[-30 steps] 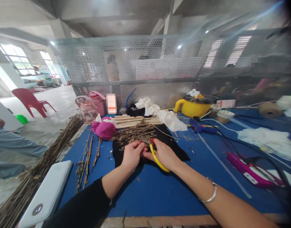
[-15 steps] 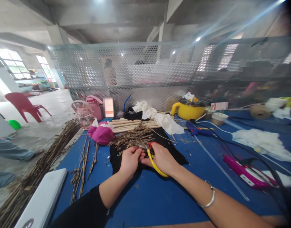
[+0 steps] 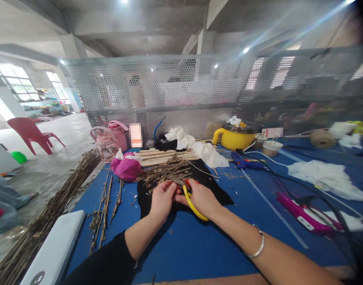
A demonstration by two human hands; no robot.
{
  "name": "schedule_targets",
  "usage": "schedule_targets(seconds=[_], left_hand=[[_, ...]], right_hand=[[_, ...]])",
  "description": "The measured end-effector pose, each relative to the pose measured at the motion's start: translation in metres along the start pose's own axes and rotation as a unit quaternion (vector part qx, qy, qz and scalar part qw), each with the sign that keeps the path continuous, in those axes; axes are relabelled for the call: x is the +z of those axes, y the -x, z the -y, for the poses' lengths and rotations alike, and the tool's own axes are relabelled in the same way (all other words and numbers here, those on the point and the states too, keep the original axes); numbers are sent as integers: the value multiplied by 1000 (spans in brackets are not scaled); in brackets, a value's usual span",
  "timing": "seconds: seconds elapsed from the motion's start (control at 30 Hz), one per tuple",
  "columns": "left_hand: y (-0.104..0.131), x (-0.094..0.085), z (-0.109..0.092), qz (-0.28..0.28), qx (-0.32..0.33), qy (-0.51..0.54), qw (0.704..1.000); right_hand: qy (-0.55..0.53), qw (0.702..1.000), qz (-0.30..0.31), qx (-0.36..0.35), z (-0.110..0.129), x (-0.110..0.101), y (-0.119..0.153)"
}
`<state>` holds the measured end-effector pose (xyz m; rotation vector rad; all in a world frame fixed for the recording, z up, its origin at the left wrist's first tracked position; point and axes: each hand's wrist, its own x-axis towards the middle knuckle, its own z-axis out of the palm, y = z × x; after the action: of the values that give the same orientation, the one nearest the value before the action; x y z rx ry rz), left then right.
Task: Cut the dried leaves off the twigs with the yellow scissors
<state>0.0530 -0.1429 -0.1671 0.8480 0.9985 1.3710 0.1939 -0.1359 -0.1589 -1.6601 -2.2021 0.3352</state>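
My right hand (image 3: 201,196) grips a pair of scissors (image 3: 191,204) with yellow and red handles, their blades pointing up and left. Close by on the left, my left hand (image 3: 163,200) has its fingers pinched together near the blades; whatever they hold is hidden or too small to make out. Both hands are over a black cloth (image 3: 220,188) on the blue table. Just beyond the fingertips lies a heap of short dry stems (image 3: 166,170), partly on the cloth.
Longer dry stalks (image 3: 106,206) lie left of the cloth, near a white device (image 3: 55,245). Pale sticks (image 3: 157,156), a purple bundle (image 3: 126,167) and a yellow pot (image 3: 236,138) stand farther back. At right are a blue glue gun (image 3: 248,162), cables and a magenta power strip (image 3: 307,215).
The scissor blades have shifted slightly while both hands stay close together. At the far left, the person in light trousers has moved, and a red object now shows there.
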Motion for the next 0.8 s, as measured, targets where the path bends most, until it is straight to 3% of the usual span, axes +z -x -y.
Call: schedule_targets(seconds=[0.5, 0.8], left_hand=[[1, -1, 5, 21, -14, -13, 1000], [-1, -2, 6, 7, -25, -22, 999]], right_hand=[[-5, 1000, -10, -1, 0, -1, 0], [45, 998, 23, 24, 3, -5, 0]])
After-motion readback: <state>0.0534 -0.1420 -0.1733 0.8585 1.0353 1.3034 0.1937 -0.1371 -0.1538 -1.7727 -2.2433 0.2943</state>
